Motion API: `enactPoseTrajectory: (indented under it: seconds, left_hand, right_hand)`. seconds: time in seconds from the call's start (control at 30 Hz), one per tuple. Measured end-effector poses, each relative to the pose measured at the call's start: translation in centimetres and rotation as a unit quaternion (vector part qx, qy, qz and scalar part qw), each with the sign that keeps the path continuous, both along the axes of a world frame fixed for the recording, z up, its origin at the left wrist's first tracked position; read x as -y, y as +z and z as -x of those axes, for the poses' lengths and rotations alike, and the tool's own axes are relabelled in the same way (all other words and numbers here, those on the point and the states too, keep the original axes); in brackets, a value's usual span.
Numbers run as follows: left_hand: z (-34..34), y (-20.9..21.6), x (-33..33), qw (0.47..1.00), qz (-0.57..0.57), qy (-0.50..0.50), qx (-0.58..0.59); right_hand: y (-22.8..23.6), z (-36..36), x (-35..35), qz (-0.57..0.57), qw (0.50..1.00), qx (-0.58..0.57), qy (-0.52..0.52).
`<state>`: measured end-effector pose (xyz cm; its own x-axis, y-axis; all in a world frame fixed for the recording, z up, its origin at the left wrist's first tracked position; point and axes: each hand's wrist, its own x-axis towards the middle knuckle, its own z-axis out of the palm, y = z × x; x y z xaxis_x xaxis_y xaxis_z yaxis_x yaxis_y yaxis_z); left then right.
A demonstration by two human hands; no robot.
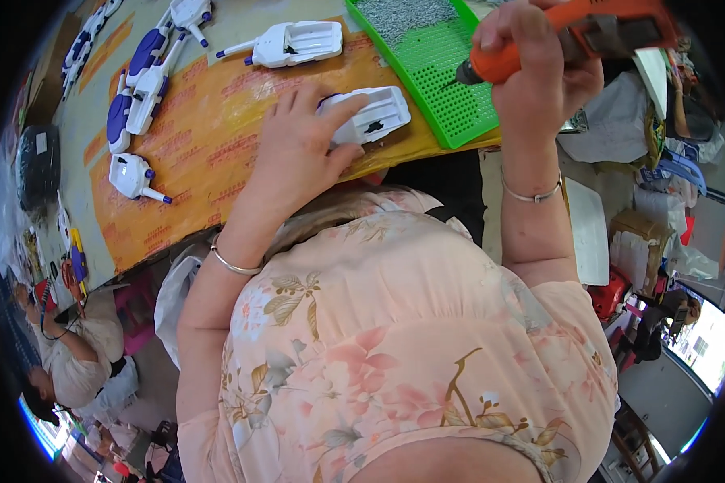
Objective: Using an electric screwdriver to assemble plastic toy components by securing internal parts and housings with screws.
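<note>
My left hand (294,149) holds the near end of a white plastic housing (379,117) between thumb and index finger, its other fingers resting on the table. The housing lies with its hollow side up at the table's front edge; a small black part shows inside. My right hand (544,68) is closed around an orange power screwdriver (499,64), held above the right side of a green perforated tray (447,105). The driver's dark tip points left, over the tray. Many small metal screws (407,20) are heaped at the tray's far end.
Another white housing (298,44) lies beyond my left hand. Several white and purple housings (145,92) are lined up at the left, with a short one (133,173) nearer. A black roll (39,165) sits at the table's left edge. Another person (80,354) works at the lower left.
</note>
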<state>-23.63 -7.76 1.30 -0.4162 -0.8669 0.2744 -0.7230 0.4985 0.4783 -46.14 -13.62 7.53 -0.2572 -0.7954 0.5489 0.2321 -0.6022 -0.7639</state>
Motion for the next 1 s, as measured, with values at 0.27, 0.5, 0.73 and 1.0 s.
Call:
enactPoseTrajectory:
  seconds: [0.27,0.5,0.73,1.0]
  left_hand:
    - [0.6,0.5,0.5,0.997,-0.003,-0.065,0.031]
    - [0.4,-0.6,0.3,0.998,0.018,-0.042,-0.051]
    - [0.4,-1.1,0.2,0.997,0.025,-0.031,-0.070]
    - [0.6,-1.0,0.3,0.996,0.022,-0.033,-0.074]
  right_hand:
    - [0.8,-2.8,-3.0,-0.109,0.993,-0.031,0.040]
    - [-4.1,-5.0,3.0,0.313,0.916,0.098,0.230]
    - [-3.5,-3.7,-1.1,0.002,0.984,-0.063,0.168]
    - [-4.0,-4.2,-1.2,0.002,0.986,-0.086,0.140]
